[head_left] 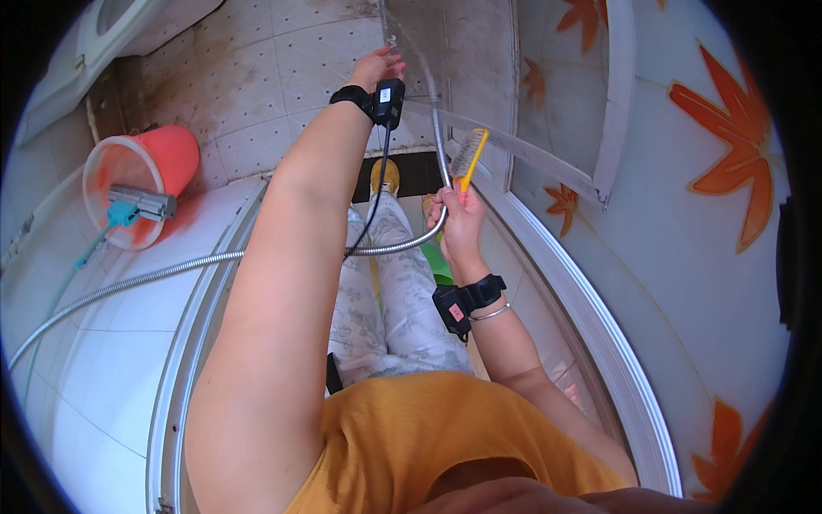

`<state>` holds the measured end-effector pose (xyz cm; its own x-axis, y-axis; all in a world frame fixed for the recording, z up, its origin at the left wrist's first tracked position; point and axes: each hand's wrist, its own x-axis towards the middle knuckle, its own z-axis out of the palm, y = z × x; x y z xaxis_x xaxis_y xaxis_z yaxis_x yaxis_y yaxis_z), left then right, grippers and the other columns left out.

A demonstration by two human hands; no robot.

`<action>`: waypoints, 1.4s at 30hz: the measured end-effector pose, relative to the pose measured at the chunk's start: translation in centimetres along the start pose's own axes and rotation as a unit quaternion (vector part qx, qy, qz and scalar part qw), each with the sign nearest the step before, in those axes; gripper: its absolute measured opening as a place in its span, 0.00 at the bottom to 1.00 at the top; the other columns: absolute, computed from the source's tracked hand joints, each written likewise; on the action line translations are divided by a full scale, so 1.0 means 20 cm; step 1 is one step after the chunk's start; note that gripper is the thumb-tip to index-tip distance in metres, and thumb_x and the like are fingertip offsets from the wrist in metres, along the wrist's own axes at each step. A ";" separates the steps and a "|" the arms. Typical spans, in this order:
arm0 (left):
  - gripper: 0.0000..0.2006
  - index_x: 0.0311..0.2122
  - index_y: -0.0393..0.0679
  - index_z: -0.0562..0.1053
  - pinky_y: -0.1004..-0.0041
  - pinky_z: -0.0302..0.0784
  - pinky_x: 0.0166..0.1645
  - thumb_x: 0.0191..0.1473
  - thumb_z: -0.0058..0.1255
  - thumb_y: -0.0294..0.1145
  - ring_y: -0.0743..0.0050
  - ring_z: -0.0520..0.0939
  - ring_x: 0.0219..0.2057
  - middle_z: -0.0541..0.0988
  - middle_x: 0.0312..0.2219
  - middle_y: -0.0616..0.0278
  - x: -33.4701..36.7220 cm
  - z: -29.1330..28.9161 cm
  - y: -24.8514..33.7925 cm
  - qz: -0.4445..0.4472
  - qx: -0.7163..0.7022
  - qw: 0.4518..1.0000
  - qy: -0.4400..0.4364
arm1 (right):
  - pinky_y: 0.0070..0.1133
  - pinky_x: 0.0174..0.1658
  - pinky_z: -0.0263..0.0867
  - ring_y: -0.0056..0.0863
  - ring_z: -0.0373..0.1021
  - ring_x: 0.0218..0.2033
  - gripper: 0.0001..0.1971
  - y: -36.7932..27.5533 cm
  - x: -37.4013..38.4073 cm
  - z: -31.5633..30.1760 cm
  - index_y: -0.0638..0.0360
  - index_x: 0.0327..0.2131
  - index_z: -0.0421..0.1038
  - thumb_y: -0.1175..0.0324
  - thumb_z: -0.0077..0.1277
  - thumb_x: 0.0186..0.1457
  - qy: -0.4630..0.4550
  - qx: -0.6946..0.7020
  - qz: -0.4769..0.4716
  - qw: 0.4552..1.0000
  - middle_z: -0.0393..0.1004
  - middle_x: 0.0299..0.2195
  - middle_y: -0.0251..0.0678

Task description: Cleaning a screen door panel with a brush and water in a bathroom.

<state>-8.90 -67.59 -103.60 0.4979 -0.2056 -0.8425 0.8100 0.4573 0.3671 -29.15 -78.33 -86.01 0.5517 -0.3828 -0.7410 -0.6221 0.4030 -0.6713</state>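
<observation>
My right hand (462, 223) is closed around a yellow-handled brush (476, 157) with pale bristles pointing left. A flexible metal shower hose (442, 141) runs beside that hand, touching its fingers, then curves away behind my left arm to the lower left. Farther out, my left hand (377, 67) reaches over the tiled floor (312, 64), fingers stretched toward the pale upper end of the hose. I see nothing in that hand. Both wrists wear black straps with small boxes, and a black cable hangs from the left one.
At the left lies a tipped red bucket (178, 154), with a squeeze mop (145, 204) across its mouth. A white toilet fixture (128, 30) stands at the far left. To the right is a framed glass door (618, 103) with orange leaf patterns. A metal track (591, 313) runs alongside me.
</observation>
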 end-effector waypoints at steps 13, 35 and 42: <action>0.22 0.51 0.48 0.63 0.55 0.68 0.43 0.49 0.46 0.36 0.57 0.67 0.46 0.66 0.46 0.57 -0.65 0.22 -0.05 -0.059 0.304 0.951 0.002 | 0.16 0.14 0.59 0.17 0.59 0.13 0.04 -0.10 -0.07 -0.10 0.60 0.26 0.58 0.73 0.40 0.53 0.074 0.054 -0.144 0.985 0.60 0.17 0.30; 0.18 0.29 0.42 0.75 0.62 0.69 0.34 0.48 0.46 0.49 0.54 0.76 0.27 0.76 0.23 0.53 -1.79 -0.45 0.10 0.350 0.699 0.618 -0.083 | 0.17 0.11 0.56 0.17 0.58 0.09 0.03 -0.52 -0.23 0.13 0.63 0.29 0.61 0.75 0.39 0.50 0.073 -0.053 -0.307 0.948 0.60 0.16 0.30; 0.11 0.36 0.41 0.72 0.62 0.70 0.36 0.48 0.46 0.34 0.51 0.75 0.31 0.76 0.28 0.52 -1.83 -0.42 0.13 0.422 0.643 0.635 -0.076 | 0.16 0.10 0.55 0.17 0.57 0.09 0.01 -0.68 -0.21 0.18 0.63 0.27 0.60 0.77 0.39 0.48 0.076 -0.089 -0.316 0.941 0.60 0.16 0.31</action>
<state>-27.65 -51.54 -75.17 0.8678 -0.4821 -0.1201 -0.2304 -0.6047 0.7624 -21.01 -79.27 -73.83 0.7653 -0.6198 -0.1739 -0.2865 -0.0860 -0.9542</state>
